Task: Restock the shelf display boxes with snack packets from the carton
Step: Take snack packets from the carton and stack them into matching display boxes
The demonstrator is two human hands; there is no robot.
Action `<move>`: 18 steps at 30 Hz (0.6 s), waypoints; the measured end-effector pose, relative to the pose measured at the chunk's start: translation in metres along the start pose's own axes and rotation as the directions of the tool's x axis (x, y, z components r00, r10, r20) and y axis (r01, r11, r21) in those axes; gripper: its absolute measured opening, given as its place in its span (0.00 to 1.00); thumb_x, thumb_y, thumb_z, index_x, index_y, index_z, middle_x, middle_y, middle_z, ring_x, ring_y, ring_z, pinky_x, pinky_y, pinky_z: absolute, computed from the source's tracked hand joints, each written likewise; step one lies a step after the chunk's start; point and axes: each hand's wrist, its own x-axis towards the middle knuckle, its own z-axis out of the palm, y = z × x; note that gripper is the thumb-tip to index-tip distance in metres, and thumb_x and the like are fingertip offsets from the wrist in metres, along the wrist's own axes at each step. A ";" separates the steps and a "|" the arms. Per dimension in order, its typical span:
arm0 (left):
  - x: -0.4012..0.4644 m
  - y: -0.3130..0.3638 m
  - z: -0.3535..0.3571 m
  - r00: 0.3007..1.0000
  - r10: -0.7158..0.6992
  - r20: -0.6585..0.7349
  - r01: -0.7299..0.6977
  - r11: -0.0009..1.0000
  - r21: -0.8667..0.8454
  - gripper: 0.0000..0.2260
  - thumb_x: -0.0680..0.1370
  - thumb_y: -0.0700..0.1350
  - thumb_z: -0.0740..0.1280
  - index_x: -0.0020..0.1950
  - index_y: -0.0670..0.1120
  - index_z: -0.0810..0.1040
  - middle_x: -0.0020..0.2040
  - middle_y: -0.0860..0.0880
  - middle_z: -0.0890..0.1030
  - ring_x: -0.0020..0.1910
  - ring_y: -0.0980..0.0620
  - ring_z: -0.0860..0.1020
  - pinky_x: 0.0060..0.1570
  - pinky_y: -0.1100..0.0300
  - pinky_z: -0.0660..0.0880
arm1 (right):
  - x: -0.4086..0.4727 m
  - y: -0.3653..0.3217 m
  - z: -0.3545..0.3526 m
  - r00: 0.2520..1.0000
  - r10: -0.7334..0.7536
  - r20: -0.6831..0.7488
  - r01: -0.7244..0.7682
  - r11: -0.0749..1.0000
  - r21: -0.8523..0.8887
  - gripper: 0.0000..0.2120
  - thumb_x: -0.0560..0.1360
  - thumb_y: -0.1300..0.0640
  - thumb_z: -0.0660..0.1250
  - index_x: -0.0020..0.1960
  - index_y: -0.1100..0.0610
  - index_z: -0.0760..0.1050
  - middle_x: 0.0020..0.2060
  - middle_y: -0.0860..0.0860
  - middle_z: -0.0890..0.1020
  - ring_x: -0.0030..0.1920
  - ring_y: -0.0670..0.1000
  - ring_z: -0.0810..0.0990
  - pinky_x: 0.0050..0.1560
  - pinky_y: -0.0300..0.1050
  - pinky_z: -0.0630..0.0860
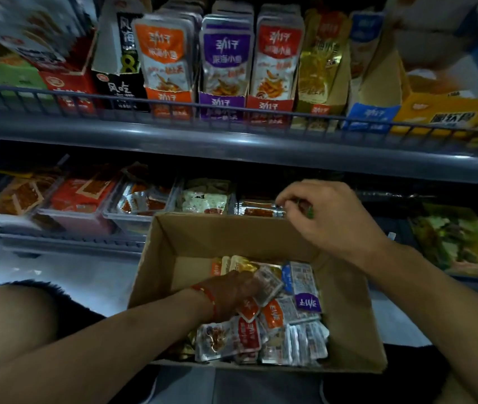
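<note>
An open brown carton (348,316) sits in front of me, its bottom covered with several small snack packets (278,325) in orange, red, purple and silver. My left hand (232,290) is down inside the carton, fingers curled among the packets and gripping a silver one. My right hand (328,217) is raised above the carton's far right corner, fingers curled, pinching a small packet (261,209) at a clear tray on the lower shelf. On the upper shelf stand display boxes, orange (167,97), purple (223,100) and red (269,103), filled with upright packets.
A dark metal rail (232,112) fronts the upper shelf. The lower shelf holds several clear trays (132,217) of red and white packets. A green package (459,240) lies at the right. My knee (10,319) is at the lower left above a pale floor.
</note>
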 end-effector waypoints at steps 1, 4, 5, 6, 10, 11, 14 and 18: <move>0.003 -0.003 0.010 0.999 0.010 0.033 -0.013 0.997 0.073 0.35 0.77 0.37 0.68 0.81 0.52 0.57 0.81 0.45 0.56 0.78 0.41 0.59 0.72 0.45 0.66 | 0.000 0.000 -0.004 1.000 0.000 -0.012 0.000 1.000 0.028 0.09 0.81 0.55 0.65 0.57 0.52 0.83 0.49 0.47 0.84 0.48 0.45 0.81 0.53 0.48 0.80; 0.006 0.000 0.019 0.992 0.009 0.123 -0.033 0.980 0.196 0.48 0.73 0.36 0.74 0.82 0.53 0.47 0.83 0.48 0.45 0.81 0.44 0.48 0.76 0.43 0.60 | -0.004 -0.003 -0.011 1.000 0.008 0.025 -0.010 0.997 0.070 0.09 0.81 0.55 0.65 0.58 0.50 0.82 0.50 0.44 0.83 0.47 0.39 0.78 0.52 0.42 0.78; 0.007 0.003 0.018 0.993 0.012 0.119 -0.037 0.976 0.213 0.49 0.72 0.35 0.75 0.82 0.52 0.47 0.83 0.48 0.46 0.81 0.44 0.48 0.76 0.44 0.59 | -0.006 -0.003 -0.012 0.999 0.011 0.047 -0.014 0.997 0.072 0.09 0.81 0.55 0.65 0.58 0.50 0.82 0.49 0.42 0.82 0.44 0.38 0.76 0.50 0.39 0.76; 0.008 0.004 0.017 0.996 0.028 0.090 -0.047 0.975 0.218 0.47 0.73 0.35 0.73 0.82 0.52 0.48 0.83 0.48 0.48 0.81 0.44 0.50 0.76 0.44 0.60 | -0.007 -0.003 -0.012 0.998 0.011 0.063 -0.016 0.997 0.074 0.09 0.82 0.54 0.65 0.58 0.50 0.82 0.48 0.41 0.80 0.43 0.37 0.75 0.49 0.38 0.75; 0.007 0.001 0.017 0.994 0.108 0.005 -0.106 0.966 0.236 0.34 0.79 0.41 0.65 0.81 0.51 0.54 0.81 0.46 0.57 0.76 0.43 0.61 0.71 0.45 0.66 | -0.007 -0.001 -0.012 0.993 0.009 0.116 -0.020 0.996 0.088 0.09 0.82 0.53 0.65 0.58 0.49 0.82 0.50 0.42 0.83 0.47 0.40 0.78 0.51 0.42 0.79; 0.006 -0.001 0.016 0.993 0.118 -0.007 -0.114 0.968 0.222 0.32 0.79 0.44 0.65 0.81 0.51 0.56 0.80 0.45 0.61 0.74 0.43 0.63 0.70 0.45 0.67 | -0.006 0.000 -0.012 0.992 0.010 0.129 -0.022 0.996 0.092 0.09 0.82 0.53 0.65 0.58 0.49 0.82 0.50 0.42 0.83 0.47 0.40 0.79 0.51 0.43 0.79; 0.001 0.000 0.006 0.980 0.143 -0.135 -0.138 0.989 0.050 0.23 0.80 0.49 0.63 0.75 0.51 0.68 0.67 0.45 0.76 0.63 0.46 0.73 0.60 0.50 0.74 | -0.006 0.003 -0.011 0.985 0.029 0.170 -0.047 0.994 0.103 0.09 0.82 0.52 0.65 0.58 0.48 0.82 0.49 0.43 0.84 0.47 0.40 0.79 0.49 0.42 0.79; -0.013 0.017 -0.035 0.913 -0.080 -0.400 -0.046 0.954 -0.296 0.08 0.84 0.47 0.61 0.59 0.57 0.77 0.49 0.61 0.78 0.51 0.59 0.78 0.46 0.72 0.71 | -0.005 0.009 -0.010 0.976 0.045 0.213 -0.068 0.993 0.101 0.09 0.82 0.52 0.66 0.58 0.47 0.82 0.49 0.42 0.83 0.46 0.39 0.79 0.45 0.35 0.75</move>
